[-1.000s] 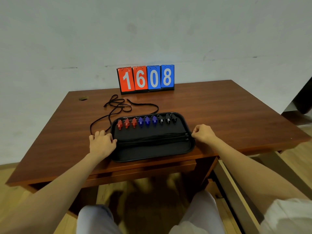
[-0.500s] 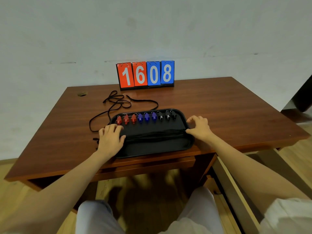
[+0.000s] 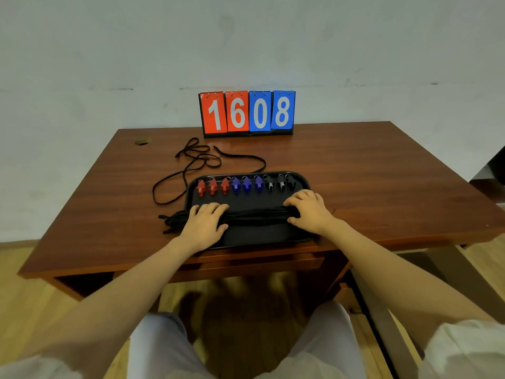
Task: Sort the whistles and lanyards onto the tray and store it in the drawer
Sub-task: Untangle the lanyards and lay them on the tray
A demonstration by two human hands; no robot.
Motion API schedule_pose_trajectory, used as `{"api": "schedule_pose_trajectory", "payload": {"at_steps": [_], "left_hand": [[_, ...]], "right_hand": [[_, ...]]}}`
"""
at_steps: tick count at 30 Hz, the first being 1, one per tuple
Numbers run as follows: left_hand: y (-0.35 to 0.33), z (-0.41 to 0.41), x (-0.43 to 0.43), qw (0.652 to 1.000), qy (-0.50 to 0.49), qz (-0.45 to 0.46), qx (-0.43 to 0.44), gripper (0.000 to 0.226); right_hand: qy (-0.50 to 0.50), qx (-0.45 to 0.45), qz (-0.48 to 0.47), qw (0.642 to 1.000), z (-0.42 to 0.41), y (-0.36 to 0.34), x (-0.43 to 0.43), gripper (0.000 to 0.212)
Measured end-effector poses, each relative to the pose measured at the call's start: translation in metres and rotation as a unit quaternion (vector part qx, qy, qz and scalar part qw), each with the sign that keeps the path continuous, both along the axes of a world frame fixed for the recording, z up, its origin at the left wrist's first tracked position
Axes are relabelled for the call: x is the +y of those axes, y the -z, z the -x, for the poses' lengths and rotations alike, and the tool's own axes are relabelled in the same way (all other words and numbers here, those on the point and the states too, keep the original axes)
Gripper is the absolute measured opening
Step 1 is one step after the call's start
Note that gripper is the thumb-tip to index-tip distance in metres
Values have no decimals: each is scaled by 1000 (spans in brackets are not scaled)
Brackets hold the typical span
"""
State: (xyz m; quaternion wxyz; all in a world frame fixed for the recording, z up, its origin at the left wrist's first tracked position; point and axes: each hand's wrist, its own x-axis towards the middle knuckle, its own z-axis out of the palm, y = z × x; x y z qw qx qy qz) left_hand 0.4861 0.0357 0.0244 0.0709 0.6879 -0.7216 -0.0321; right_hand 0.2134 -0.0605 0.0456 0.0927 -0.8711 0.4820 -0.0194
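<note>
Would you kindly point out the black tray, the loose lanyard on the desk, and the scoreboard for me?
black tray (image 3: 262, 233): head view, bare floor near its front edge.
loose lanyard (image 3: 240, 155): head view, cord behind the tray.
scoreboard (image 3: 247, 113): head view, middle of the number cards.

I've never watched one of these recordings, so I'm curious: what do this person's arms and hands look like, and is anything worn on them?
The left hand and right hand are bare: no gloves, and no ring or watch that I can make out. The forearms are uncovered. White short sleeves show at the lower corners: the left sleeve and the right sleeve.
</note>
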Motion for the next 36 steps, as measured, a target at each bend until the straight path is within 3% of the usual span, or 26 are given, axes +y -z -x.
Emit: {"api": "schedule_pose_trajectory", "payload": {"at_steps": [6,11,18,26,32,36], "left_hand": [[-23,-3,-31,999,15,40,30,55],[-51,-19,-75,997,-27,67,22,43],[-66,-72,-136,993,-114,-5,13,38],[-36,-118,-185,985,-155,-57,59,42],[-11,-132,-217,992,-95,-15,75,47],[9,-135,-227,996,-74,-12,44,41]], "right_hand": [[-48,-30,22,998,-43,-18,-19,49],[-62,-67,25,995,-93,-45,-52,46],[-53,-62,6,997,-154,-63,-118,44],[-51,-71,-83,993,-228,-25,-186,37],[59,-122,-105,985,-261,10,-221,42],[94,-145,-52,984,-265,29,-230,27]]}}
